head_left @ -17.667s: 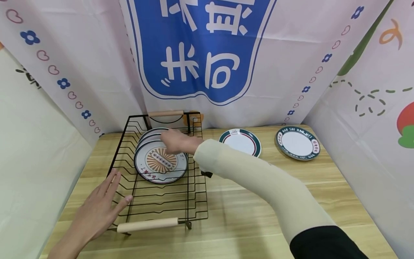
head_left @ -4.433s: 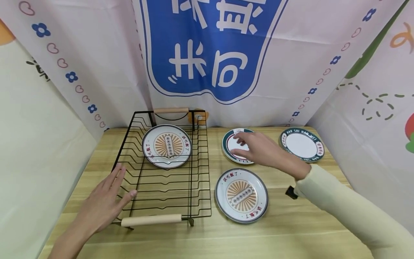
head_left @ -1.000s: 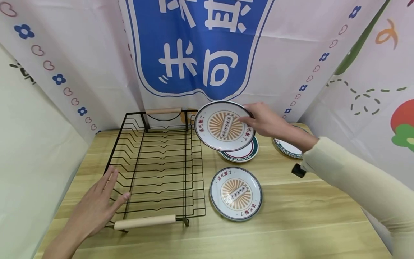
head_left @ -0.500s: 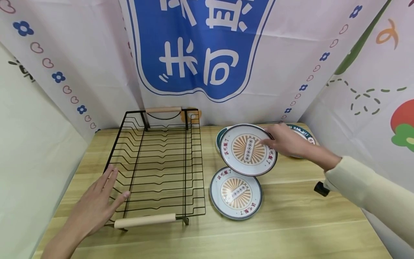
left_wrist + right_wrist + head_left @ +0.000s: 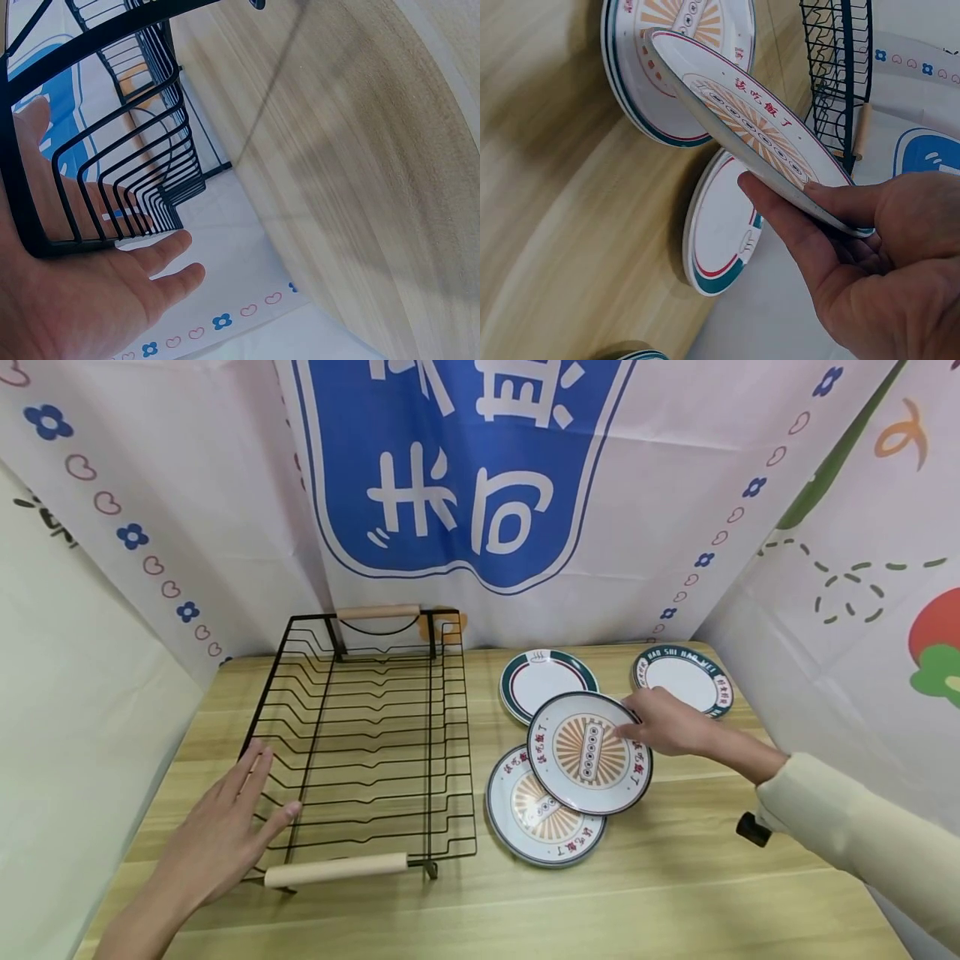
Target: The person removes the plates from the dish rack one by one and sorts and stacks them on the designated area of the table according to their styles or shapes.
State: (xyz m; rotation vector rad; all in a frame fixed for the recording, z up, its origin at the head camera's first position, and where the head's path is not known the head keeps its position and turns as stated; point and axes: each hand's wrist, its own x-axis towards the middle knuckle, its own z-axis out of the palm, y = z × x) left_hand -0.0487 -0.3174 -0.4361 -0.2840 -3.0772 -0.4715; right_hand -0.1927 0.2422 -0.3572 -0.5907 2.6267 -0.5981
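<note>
My right hand [image 5: 667, 722] pinches a white plate [image 5: 590, 752] at its right edge, thumb on the face and fingers beneath. The plate, printed with an orange sunburst and red characters, hangs tilted above matching stacked plates [image 5: 513, 822], overlapping them in the head view. In the right wrist view a gap shows between the held plate [image 5: 742, 127] and the stack [image 5: 619, 82]. My left hand [image 5: 225, 827], fingers straight, rests at the left side of a black wire dish rack [image 5: 112, 34]. No plate stands in the rack.
Behind the held plate, green-rimmed plates [image 5: 513, 689] lie on the wooden table [image 5: 675, 893]. Another green-rimmed plate pile [image 5: 678, 685] is at the back right corner. The rack has wooden handles [image 5: 337, 870] front and back. Printed cloth walls [image 5: 637, 527] enclose the table.
Earlier, several sunburst plates stood in the rack; they have come out onto the table. The last one has moved right and toward me, over the stack. My left hand stays on the rack.
</note>
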